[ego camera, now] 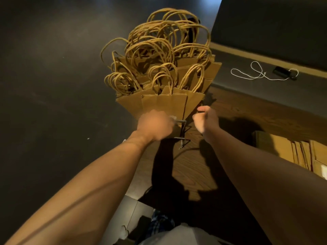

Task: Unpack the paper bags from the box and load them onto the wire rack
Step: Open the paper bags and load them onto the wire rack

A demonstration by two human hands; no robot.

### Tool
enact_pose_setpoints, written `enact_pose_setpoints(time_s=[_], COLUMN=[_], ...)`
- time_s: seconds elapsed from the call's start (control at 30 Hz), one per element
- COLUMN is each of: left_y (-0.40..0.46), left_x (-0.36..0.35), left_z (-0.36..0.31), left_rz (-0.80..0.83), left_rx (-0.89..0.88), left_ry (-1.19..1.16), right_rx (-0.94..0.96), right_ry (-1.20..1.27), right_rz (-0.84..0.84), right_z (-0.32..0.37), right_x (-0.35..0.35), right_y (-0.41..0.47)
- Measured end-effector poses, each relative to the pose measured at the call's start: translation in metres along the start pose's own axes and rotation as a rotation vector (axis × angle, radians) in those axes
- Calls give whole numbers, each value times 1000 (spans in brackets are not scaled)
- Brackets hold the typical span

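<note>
Flanking paper bags (159, 82) base: left hand (155, 126) blurred, grip unclear; right hand (205, 119) loosely curled.

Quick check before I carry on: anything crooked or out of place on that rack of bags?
The paper bags fan out sideways instead of standing in a neat row, and their twisted handles tangle together on top. A loose white cord lies on the floor to the right. No tears or spills show. Both hands are blurred.

Bare forearms, no sleeves, light grey top (177, 234)
</note>
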State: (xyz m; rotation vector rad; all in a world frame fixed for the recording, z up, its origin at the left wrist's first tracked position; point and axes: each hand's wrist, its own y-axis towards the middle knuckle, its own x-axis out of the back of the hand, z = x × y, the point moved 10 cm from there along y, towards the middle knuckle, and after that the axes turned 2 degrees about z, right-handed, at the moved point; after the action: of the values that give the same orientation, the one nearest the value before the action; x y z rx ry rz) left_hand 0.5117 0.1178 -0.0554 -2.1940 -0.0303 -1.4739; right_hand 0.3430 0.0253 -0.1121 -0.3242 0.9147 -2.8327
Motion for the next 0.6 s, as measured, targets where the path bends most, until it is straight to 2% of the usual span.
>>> enact_pose_setpoints(time_s=[0.17,0.33,0.47,0.6], left_y=[5,15,20,21], left_x=[-12,-46,-86,-134], left_z=[-51,-113,-162,-203], left_rz=[12,37,124,252], left_rx=[-100,-156,-159,-80], left_ry=[-87,-211,-359,-443], right_rx=[136,146,70,-50], right_ry=[-229,-289,-324,-412], right_rz=[19,-116,-218,-356], right_z=[15,12,-18,-53], right_x=[24,106,179,251], right_y=[-6,-13,-17,-28])
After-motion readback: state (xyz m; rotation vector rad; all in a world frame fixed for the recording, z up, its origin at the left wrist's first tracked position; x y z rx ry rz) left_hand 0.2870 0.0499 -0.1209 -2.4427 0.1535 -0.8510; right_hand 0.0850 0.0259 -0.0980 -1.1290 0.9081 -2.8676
